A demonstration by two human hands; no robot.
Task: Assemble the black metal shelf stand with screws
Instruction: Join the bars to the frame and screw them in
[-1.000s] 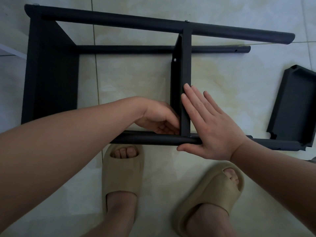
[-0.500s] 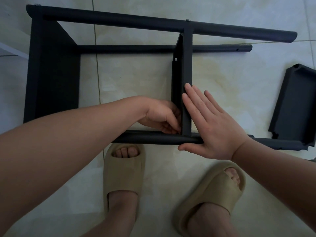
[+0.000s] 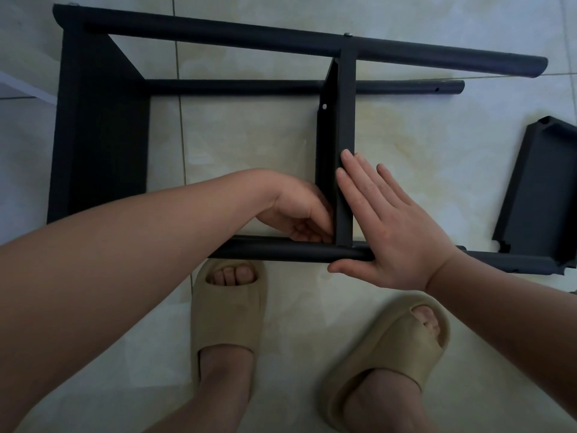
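The black shelf stand point(image 3: 218, 32) lies on its side on the tiled floor. Its middle shelf panel point(image 3: 345, 120) stands between the far pole and the near pole point(image 3: 281, 253). My left hand point(image 3: 296, 210) reaches inside the frame, fingers curled into the corner where that panel meets the near pole; whatever the fingertips hold is hidden. My right hand point(image 3: 390, 232) lies flat with straight fingers against the panel's right side, its palm over the near pole. A screw head point(image 3: 347, 34) shows atop the far pole and a pale dot point(image 3: 324, 106) on the panel's left face.
A loose black shelf panel point(image 3: 543, 189) lies at the right, by the near pole's end. The end shelf point(image 3: 100, 135) closes the frame on the left. My feet in beige sandals point(image 3: 228, 307) point(image 3: 393, 348) stand just in front of the near pole.
My left hand's fingers have shifted slightly at the corner joint. My right hand stays flat against the panel, and the stand has not moved.
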